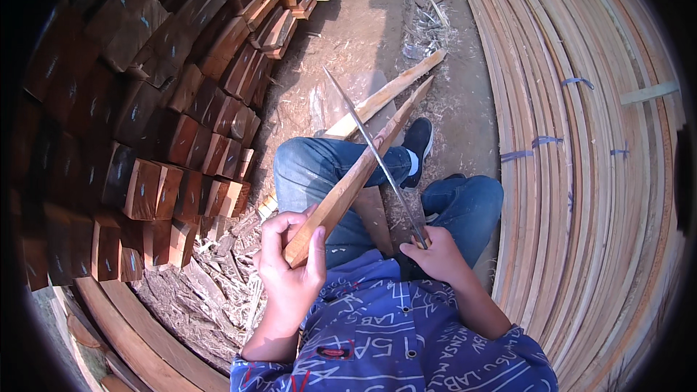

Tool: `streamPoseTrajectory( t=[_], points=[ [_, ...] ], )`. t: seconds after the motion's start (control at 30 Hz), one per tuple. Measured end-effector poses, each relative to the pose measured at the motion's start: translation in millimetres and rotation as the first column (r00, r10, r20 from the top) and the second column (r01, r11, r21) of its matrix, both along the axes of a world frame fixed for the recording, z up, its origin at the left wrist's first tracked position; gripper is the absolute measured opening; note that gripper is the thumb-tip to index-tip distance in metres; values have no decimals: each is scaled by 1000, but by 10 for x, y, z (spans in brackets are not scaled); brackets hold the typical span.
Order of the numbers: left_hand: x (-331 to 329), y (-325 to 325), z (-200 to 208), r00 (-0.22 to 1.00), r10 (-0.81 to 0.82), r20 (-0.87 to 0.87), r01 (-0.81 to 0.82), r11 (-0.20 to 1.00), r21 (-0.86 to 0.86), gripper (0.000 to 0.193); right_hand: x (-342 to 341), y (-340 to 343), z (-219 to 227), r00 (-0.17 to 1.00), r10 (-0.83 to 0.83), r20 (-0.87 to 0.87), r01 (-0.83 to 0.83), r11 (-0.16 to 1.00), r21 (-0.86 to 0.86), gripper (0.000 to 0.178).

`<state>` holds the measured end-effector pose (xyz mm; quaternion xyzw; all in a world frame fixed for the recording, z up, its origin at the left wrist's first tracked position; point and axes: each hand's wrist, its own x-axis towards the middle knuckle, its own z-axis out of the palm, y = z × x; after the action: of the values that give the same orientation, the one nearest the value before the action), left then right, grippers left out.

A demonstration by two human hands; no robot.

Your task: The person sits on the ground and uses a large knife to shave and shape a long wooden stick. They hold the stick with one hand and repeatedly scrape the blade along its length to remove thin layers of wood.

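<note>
Mid-frame, the left hand (287, 282) grips a tapered brown stick (348, 189); the right hand (438, 254) clasps a thin blade (393, 180). Lower centre: white-lettered blue shirt (443, 352).

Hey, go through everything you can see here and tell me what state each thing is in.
Left hand: closed around the wood piece's near end
Right hand: closed on the blade's handle
Wood piece: held slantwise, narrower at its far end
Long blade: bare, crossing the wood piece in view; contact unclear
Second wood piece: unheld, beyond the knee
Dark blocks: stacked
Long boards: bundled
Straps: tied around boards
Shavings: scattered
</note>
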<state>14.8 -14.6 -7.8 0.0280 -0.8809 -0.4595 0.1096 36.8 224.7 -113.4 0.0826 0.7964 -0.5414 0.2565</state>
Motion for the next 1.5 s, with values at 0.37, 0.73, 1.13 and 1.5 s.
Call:
streamPoseTrajectory(
  t=[0.37,0.73,1.13,1.5],
  points=[
    [228,104,-119,999,-43,-21,43,999,3,27,-434,13,-478,964,148,-223,-99,972,215,26],
    [201,5,-195,986,-121,-111,114,991,-66,33,-299,-51,-410,906,-49,420,275,824,-495,17],
    [51,-59,0,802,-584,-128,534,796,-286,36,-173,101,-298,861,173,479,170,789,-590,21],
    [108,50,29,859,-508,-70,478,842,-250,25,-156,-303,223,978,-38,-203,38,999,-7,30]
  ],
)
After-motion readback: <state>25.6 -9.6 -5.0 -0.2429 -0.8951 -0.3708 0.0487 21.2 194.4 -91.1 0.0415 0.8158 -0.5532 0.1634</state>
